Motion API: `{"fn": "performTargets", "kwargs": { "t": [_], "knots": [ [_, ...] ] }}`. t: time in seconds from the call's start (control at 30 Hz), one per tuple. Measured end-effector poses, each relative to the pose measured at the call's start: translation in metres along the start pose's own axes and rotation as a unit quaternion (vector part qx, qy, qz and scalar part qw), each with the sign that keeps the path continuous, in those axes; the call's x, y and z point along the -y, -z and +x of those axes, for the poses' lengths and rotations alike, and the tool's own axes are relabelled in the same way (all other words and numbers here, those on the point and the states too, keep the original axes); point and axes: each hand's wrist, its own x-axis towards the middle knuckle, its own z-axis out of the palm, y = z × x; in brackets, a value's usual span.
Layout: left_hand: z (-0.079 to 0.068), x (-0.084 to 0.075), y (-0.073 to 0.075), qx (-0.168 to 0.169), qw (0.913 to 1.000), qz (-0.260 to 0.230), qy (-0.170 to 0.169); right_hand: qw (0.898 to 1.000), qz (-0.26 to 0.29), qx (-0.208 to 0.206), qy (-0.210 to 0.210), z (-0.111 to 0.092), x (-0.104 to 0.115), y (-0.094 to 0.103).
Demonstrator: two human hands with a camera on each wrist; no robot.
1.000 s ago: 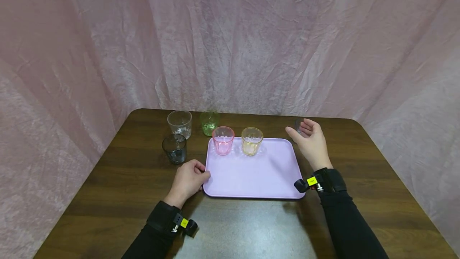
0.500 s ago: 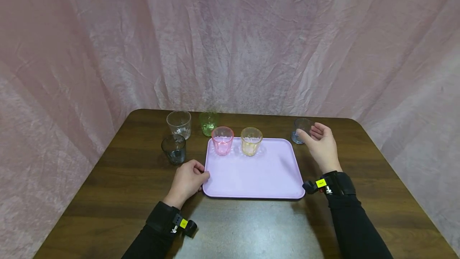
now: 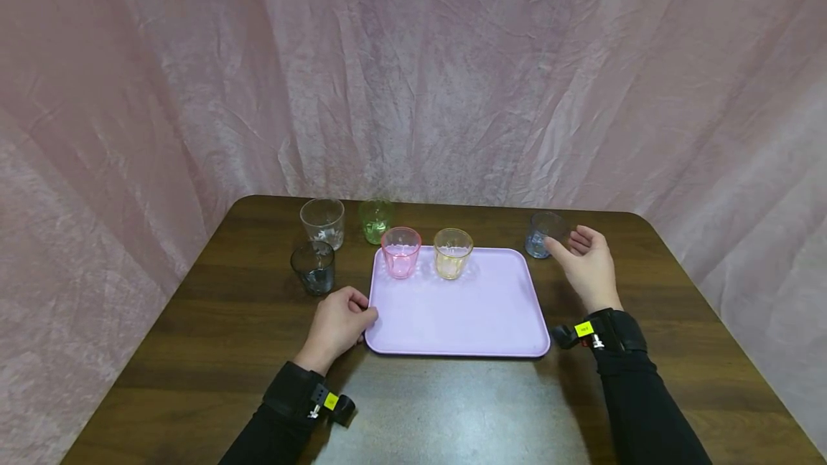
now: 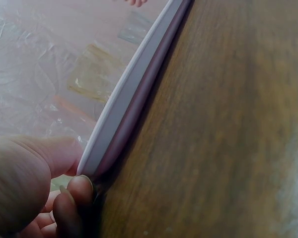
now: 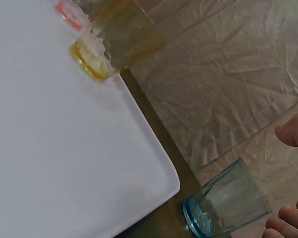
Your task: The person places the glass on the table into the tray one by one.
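Note:
My left hand [image 3: 339, 326] pinches the left edge of a lilac tray [image 3: 459, 314], with the thumb over the rim and fingertips beneath it in the left wrist view. On the tray's far part stand a pink glass [image 3: 401, 264] and a yellow glass [image 3: 451, 265], side by side. Past the far right corner a blue-tinted glass [image 3: 538, 241] stands upright on the table. My right hand [image 3: 588, 271] is just right of it, thumb and fingers spread apart, and the right wrist view shows them not wrapped round the blue glass [image 5: 228, 203].
Left of the tray, a dark grey glass [image 3: 314, 271] and a clear glass [image 3: 323, 224] stand on the wooden table [image 3: 213, 350]. A green glass [image 3: 375, 224] is behind the tray's far left corner. A pink curtain [image 3: 413, 92] hangs behind the table.
My right hand has moved right and slightly nearer to me, uncovering the blue glass it partly hid. The left hand and the tray have stayed in place.

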Motion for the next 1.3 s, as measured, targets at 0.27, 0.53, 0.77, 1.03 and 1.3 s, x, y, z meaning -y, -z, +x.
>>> {"fn": "performTargets", "kwargs": {
  "t": [0.27,0.53,0.77,1.03,1.3],
  "knots": [
    [0.001,0.001,-0.001,-0.001,1.0000,0.003,-0.002,1.000,-0.005,0.006,-0.017,0.003,-0.008,0.003],
    [0.000,0.001,0.000,0.001,1.0000,-0.001,0.007,1.000,-0.020,0.015,-0.018,0.010,-0.019,0.001],
    [0.000,0.001,0.000,0.001,1.0000,0.000,0.003,0.999,-0.036,0.023,-0.022,0.014,-0.025,-0.003],
    [0.000,0.002,0.000,-0.005,0.9999,0.001,-0.013,0.999,-0.037,0.030,-0.023,0.017,-0.022,-0.008],
    [-0.001,0.001,0.000,-0.008,0.9998,-0.002,-0.018,0.998,-0.050,0.030,-0.027,0.023,-0.025,-0.013]
  ]
}}
